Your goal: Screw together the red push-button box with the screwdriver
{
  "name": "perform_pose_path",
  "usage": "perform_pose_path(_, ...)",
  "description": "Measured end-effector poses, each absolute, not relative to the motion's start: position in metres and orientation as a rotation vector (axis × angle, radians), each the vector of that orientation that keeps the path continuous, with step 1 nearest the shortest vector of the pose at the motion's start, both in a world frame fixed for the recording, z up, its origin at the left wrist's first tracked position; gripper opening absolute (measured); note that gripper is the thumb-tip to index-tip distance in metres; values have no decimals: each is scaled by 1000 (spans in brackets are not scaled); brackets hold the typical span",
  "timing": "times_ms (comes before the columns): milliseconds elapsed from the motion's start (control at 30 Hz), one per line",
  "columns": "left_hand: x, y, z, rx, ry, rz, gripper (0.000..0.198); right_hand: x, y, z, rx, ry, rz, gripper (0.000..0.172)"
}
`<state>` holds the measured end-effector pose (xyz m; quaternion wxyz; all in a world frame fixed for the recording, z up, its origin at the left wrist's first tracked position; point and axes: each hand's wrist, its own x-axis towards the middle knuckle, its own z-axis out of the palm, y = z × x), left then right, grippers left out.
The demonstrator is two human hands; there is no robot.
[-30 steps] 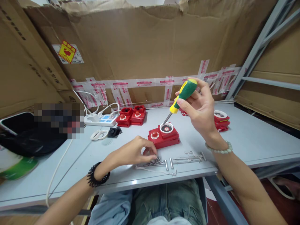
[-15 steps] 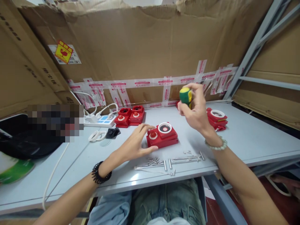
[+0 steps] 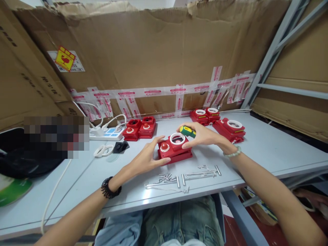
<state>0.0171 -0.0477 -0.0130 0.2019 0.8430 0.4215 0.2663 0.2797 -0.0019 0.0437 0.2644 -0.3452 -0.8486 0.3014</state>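
Note:
A red box (image 3: 176, 158) with a round white ring and a red button lies on the table in front of me. Its upper part sits tilted, with a gap at the right side. My left hand (image 3: 146, 157) grips the left end, fingers behind and thumb in front. My right hand (image 3: 203, 135) holds a screwdriver (image 3: 188, 131) by its green and yellow handle, which points left over the ring. The fingers of that hand touch the box's right side. Small screws (image 3: 166, 177) and metal T-shaped rods (image 3: 164, 184) lie just in front of the box.
More red boxes stand at the back left (image 3: 147, 128) and back right (image 3: 229, 130). A white power strip (image 3: 109, 134), white-handled scissors (image 3: 104, 150) and a black piece (image 3: 120, 147) lie to the left. Cardboard (image 3: 153, 51) walls the back.
My right hand has come down and left with the screwdriver, from above the table to the box. The box's upper part now tilts up on the right. My left hand stays on the box.

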Motion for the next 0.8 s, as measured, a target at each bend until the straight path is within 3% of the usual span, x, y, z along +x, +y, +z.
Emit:
perform_pose_path(167,21,-48,-1,2284,1096,1030,82,290,-6,58,-859,-2042,809,55)
perform_pose_path(500,64,-25,7,2564,911,871,30,299,1,59,-983,-1540,884,51)
perform_pose_path(800,31,-34,22,2473,1067,1193,24,300,2,55,-984,-1553,869,47)
